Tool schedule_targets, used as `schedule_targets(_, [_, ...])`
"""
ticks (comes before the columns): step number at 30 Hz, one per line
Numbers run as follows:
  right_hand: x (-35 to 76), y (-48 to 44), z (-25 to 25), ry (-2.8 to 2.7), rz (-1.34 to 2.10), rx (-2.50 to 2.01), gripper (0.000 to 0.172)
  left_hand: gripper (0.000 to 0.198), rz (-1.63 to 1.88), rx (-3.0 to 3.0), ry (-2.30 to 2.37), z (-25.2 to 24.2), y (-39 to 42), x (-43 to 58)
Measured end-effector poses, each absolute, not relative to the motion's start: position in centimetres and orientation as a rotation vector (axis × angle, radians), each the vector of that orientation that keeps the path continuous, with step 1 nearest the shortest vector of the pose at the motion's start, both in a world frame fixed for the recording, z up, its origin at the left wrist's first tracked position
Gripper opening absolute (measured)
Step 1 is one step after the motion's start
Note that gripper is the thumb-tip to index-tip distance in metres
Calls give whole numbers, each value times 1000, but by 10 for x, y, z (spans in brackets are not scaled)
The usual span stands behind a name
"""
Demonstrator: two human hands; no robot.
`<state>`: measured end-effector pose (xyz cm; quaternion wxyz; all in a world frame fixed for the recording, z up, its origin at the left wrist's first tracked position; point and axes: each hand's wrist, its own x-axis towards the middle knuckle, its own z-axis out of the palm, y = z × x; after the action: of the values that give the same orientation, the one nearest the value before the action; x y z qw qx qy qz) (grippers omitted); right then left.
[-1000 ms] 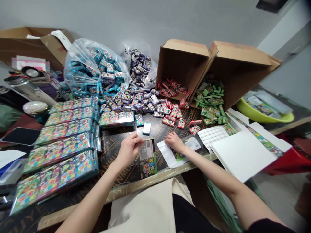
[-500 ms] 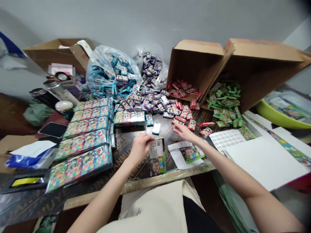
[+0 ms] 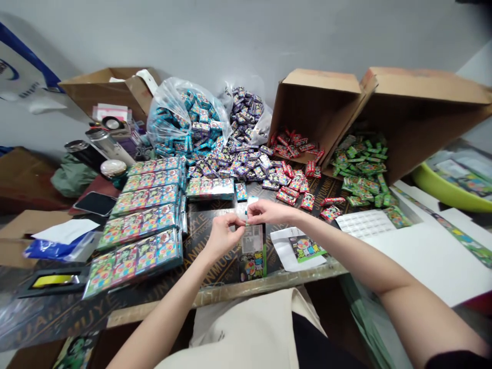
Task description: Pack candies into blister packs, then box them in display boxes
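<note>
My left hand [image 3: 226,236] is closed in a pinch, thumb and forefinger together, just above the top edge of a flat printed packet [image 3: 252,264] with a green border and colourful lettering. Fingertip to fingertip with it, my right hand [image 3: 265,211] pinches at the same spot. A tiny greenish bit shows between the fingers, too small to name. Behind my right fingers lies a small white-and-blue box [image 3: 252,199], partly hidden. Another small blue box [image 3: 241,191] lies beyond, beside a wrapped row of boxes [image 3: 210,188].
Stacked wrapped sets [image 3: 140,251] stand at left. Piles of purple boxes [image 3: 246,163], red boxes [image 3: 299,180] and green boxes [image 3: 359,174] spread across the back, near two open cartons [image 3: 317,97]. Another printed packet [image 3: 307,249] lies on white paper at right.
My right hand has moved left from near the red boxes to meet my left fingertips. My left hand stays above the printed packet. The view has shifted slightly.
</note>
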<state>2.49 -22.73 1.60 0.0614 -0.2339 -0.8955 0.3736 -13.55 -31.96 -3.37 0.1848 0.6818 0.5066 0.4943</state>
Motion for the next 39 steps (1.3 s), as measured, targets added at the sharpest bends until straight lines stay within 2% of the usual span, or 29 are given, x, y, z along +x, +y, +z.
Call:
schedule_targets(5, [18, -227, 1, -2607, 1126, -769, 18, 16, 1461, 1994, 1561, -38, -318, -125])
schedule_targets(7, [21, -225, -6, -2478, 1115, -859, 20, 12, 1433, 2047, 1583, -40, -317, -123])
schedule_targets(9, [36, -219, -11, -2347, 946, -929, 32, 9, 1366, 2144, 1589, -42, -315, -128])
schedule_targets(11, [63, -209, -17, -2323, 641, -971, 37, 19, 1262, 2231, 1645, -44, -312, -138])
schedule_targets(14, [113, -196, -34, -2506, 321, -1134, 30, 28, 1004, 2299, 1855, -49, -306, -154])
schedule_targets(16, [140, -193, -53, -2615, 310, -1265, 29, 36, 805, 2417, 1962, -56, -301, -158])
schedule_targets(18, [155, -195, -72, -2638, 349, -1320, 25, 61, 563, 2632, 1887, -66, -298, -152])
schedule_targets(20, [161, -197, -89, -2614, 351, -1331, 22, 79, 267, 2791, 1623, -78, -295, -141])
schedule_targets(22, [161, -199, -98, -2569, 316, -1338, 23, 80, 38, 2799, 1394, -87, -292, -128])
schedule_targets(24, [158, -199, -103, -2527, 261, -1332, 22, 74, -42, 2768, 1311, -93, -288, -119])
schedule_targets(27, [157, -199, -104, -2499, 177, -1301, 15, 59, -16, 2761, 1251, -93, -281, -112])
schedule_targets(32, [158, -206, -106, -2522, 11, -1179, 17, 34, 15, 2538, 1140, -73, -280, -113])
schedule_targets(34, [157, -209, -108, -2542, -76, -1112, 16, 29, 254, 2439, 1145, -57, -283, -118])
schedule_targets(37, [156, -211, -112, -2538, -103, -1096, 18, 37, 805, 2305, 1157, -28, -290, -129])
schedule_targets(39, [156, -212, -115, -2508, -87, -1116, 22, 34, 1073, 2160, 1157, -17, -295, -136])
